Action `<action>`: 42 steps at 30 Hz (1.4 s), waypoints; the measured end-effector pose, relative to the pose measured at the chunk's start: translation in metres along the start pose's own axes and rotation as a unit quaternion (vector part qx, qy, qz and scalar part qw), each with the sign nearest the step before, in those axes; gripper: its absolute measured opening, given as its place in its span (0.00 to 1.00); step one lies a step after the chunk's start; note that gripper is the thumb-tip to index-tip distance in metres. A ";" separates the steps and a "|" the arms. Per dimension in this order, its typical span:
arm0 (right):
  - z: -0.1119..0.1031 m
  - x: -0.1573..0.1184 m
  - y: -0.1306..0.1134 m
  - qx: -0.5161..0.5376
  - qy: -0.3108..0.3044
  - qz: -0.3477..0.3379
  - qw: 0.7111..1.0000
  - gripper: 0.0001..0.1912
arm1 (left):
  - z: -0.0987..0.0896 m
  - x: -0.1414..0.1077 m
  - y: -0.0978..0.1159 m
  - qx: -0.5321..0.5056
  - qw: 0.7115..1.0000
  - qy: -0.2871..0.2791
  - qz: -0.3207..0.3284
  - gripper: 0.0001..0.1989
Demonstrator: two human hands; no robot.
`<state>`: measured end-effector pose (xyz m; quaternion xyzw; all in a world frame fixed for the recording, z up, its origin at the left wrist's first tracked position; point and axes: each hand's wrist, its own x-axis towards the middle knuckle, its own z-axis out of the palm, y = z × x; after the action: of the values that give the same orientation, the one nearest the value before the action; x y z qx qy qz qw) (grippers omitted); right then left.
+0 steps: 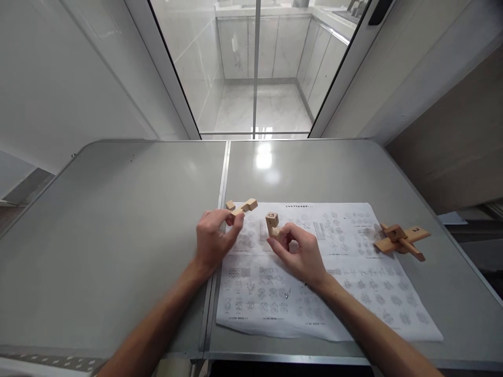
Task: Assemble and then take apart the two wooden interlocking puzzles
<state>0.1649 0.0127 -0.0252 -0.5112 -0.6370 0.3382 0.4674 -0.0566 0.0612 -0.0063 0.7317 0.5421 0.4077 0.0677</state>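
Note:
My left hand (217,235) pinches a notched wooden puzzle piece (248,205) between thumb and fingertips, above the upper left corner of a printed sheet. Part of that piece is covered by my fingers, so I cannot tell if it is one block or two. In my right hand (301,248) a second wooden puzzle block (271,222) is gripped at its lower end. It stands nearly upright, with dark marks on its top and side. A gap separates the two wooden pieces. Beneath both hands lies the printed instruction sheet (306,330), covered in small diagrams.
To the right, wooden pieces joined crosswise (403,241), marked with numbers, rest over the sheet's right edge. The grey folding table (118,235) has a metal seam left of the sheet. Behind its far edge stands a glass door (236,104).

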 end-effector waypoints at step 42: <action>0.000 0.019 -0.003 -0.095 -0.034 0.106 0.989 0.17 | -0.010 0.009 -0.042 0.123 0.976 -0.157 0.089 0.24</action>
<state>0.1636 0.0307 -0.0176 -0.6063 -0.6241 0.3407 0.3561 -0.0936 0.0827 -0.0175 0.8348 0.5031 0.2222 0.0246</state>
